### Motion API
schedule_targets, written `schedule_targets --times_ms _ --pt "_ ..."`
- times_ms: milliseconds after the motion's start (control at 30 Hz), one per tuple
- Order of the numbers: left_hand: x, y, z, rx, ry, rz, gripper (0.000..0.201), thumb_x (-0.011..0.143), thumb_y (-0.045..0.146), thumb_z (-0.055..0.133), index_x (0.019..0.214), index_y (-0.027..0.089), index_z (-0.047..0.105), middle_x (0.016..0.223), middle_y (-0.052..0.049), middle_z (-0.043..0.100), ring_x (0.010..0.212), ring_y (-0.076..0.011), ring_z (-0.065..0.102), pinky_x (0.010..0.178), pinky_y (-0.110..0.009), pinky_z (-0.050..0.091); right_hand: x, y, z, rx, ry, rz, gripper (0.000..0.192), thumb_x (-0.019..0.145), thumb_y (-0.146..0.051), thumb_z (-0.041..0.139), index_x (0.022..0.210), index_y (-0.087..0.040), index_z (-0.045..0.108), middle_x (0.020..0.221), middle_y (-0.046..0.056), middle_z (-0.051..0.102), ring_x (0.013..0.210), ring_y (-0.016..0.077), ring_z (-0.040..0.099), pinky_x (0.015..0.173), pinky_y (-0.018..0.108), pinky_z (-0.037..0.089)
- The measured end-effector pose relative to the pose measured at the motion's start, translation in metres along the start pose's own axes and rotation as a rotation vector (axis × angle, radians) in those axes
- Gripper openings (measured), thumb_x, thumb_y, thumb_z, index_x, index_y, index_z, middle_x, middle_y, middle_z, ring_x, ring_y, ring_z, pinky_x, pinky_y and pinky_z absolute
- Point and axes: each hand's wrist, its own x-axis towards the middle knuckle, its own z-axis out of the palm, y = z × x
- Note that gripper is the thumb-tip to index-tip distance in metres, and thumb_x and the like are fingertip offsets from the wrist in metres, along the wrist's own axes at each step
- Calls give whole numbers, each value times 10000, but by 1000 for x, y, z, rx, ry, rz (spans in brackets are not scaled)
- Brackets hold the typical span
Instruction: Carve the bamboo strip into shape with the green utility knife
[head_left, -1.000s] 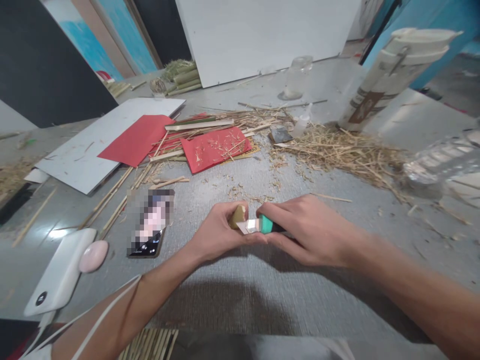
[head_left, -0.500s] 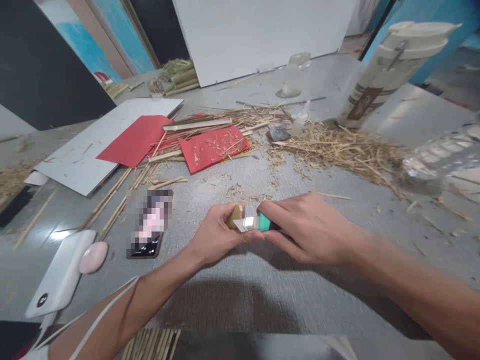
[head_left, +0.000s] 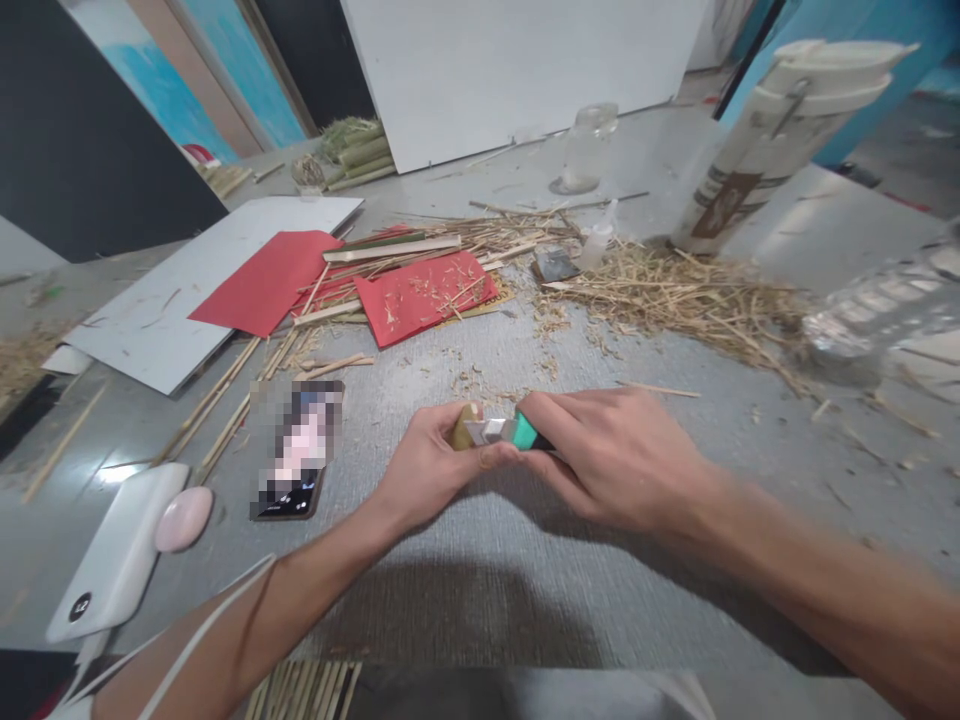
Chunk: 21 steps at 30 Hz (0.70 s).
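Knife [head_left: 504, 432] blade apparently slid further into bamboo piece [head_left: 465, 428].

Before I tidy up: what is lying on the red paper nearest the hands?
Straw bits and thin shavings lie scattered on the red paper. A pale bamboo strip crosses behind its far edge. What is underneath is covered.

Two bare forearms, no sleeves, rings or watch visible on the left hand [head_left: 427, 465] or right hand [head_left: 615, 455]; a thin white cable [head_left: 202, 625] runs along the left forearm toward the lower frame edge.
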Motion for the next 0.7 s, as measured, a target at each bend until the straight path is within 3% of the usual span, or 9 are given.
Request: schedule_targets --times_ms 200,367,467,567,700 --pt "-5 4 10 123 45 -6 614 808 574 865 634 214 399 587 90 296 559 -79 230 508 -255 197 4 -3 4 25 11 215 377 1120 -521 337 975 -225 520 730 50 668 528 177 507 563 327 191" --pt "-5 5 12 187 14 -32 572 783 474 887 637 212 400 595 92 312 572 -82 266 531 -260 246 10 0 1 295 102 312 301 1081 -491 409 903 -254 461 678 -2 573 559 156 448 580 317 235" --pt "-2 6 12 321 4 4 383 790 359 868 708 191 534 647 75 445 612 -91 381 566 -260 300 13 -1 -1 567 99 320 346 1004 -512 563 794 -258 458 620 -43 491 565 136 399 570 308 277" --pt "-3 13 15 394 -81 12 229 833 324 820 876 186 643 735 50 602 674 -117 516 611 -263 391 13 -5 -1 794 -18 344 346 949 -459 646 718 -245 502 628 -44 503 605 135 435 570 301 324" --pt "-17 19 2 520 -86 111 378 852 429 844 1096 208 658 1028 -30 745 913 -204 680 804 -334 535 10 -9 2 887 -53 351 281 986 -387 583 752 -231 589 681 -27 523 665 152 481 607 308 374"
